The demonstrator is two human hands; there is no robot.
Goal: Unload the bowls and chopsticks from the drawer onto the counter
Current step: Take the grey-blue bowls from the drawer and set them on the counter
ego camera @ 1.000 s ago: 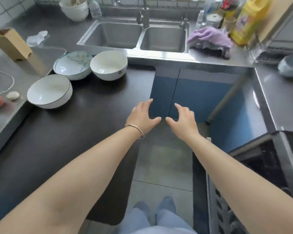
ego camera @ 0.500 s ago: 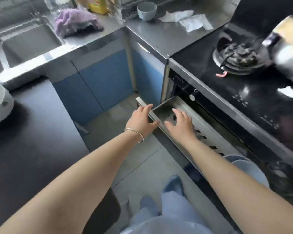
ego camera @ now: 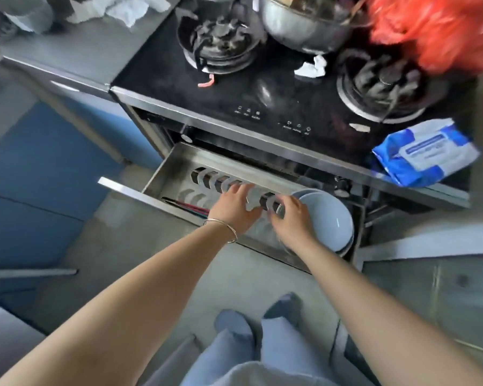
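Both hands are empty with fingers spread: right hand [ego camera: 289, 218] beside the stacked bowls [ego camera: 328, 218] at the drawer's [ego camera: 176, 165] right end, left hand [ego camera: 233, 206] mid-drawer near the chopsticks [ego camera: 188, 208] along the front edge. Best grip the stack's rim from both sides and lift straight up.

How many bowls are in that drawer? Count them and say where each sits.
2 visible: a pale blue top bowl at the right end of the drawer, nested in a lower bowl whose rim alone shows beneath. More may be hidden under the stack.
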